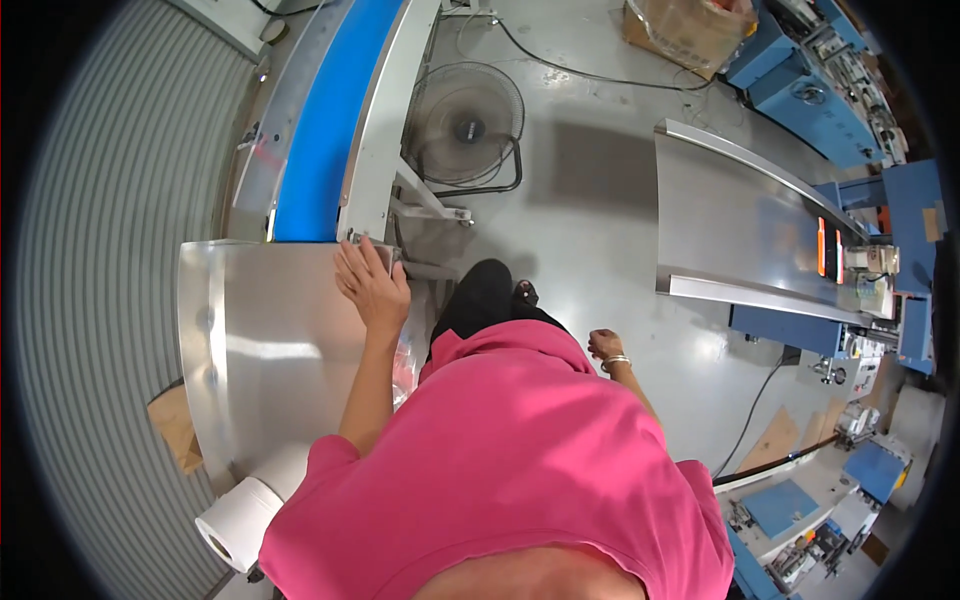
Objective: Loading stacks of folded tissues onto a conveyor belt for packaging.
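My left hand [372, 287] lies flat, fingers stretched out, at the far right corner of a shiny metal tray table [290, 300]. Its fingertips are close to the end of a blue conveyor belt [325, 150] that runs away from me. Nothing shows in that hand. My right hand [604, 345], with bracelets at the wrist, hangs at my right side over the floor. Its fingers are curled in, and whether anything is inside them is hidden.
A standing fan [468, 130] is beside the conveyor. On the right, a metal chute [750, 215] joins blue machinery [815, 105]. A cardboard box [690, 35] stands at the back. A white roll [240, 522] sits near left, by a corrugated wall [110, 250]. Cables cross the floor.
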Demonstrator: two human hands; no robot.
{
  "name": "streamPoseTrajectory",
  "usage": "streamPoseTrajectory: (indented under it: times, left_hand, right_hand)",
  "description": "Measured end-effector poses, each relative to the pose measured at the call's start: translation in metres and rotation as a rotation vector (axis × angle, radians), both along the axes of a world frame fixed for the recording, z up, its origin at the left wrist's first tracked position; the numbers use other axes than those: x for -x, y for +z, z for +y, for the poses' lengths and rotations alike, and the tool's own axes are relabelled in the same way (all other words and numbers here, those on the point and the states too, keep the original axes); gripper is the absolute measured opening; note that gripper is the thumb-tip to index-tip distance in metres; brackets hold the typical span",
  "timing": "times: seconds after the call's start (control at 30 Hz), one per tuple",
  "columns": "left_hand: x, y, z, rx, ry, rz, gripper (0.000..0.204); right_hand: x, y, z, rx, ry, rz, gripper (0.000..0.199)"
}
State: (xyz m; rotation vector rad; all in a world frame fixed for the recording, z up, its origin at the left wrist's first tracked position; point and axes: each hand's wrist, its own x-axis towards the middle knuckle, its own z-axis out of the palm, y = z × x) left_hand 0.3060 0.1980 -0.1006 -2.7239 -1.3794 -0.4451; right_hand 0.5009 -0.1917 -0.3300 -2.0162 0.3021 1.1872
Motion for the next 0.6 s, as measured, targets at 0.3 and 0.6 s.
streamPoseTrajectory:
  times: [0.3, 0.6]
  left_hand:
    - [0.002, -0.001, 0.0, 0.021, -0.025, 0.016, 0.069]
    - [0.024, -0.013, -0.016, -0.078, -0.165, -0.185, 0.068]
  right_hand:
    - [0.09, 0.031, -0.054, -0.125, -0.279, 0.048, 0.019]
    - [0.208, 0.047, -0.162, 0.074, -0.221, 0.024, 0.021]
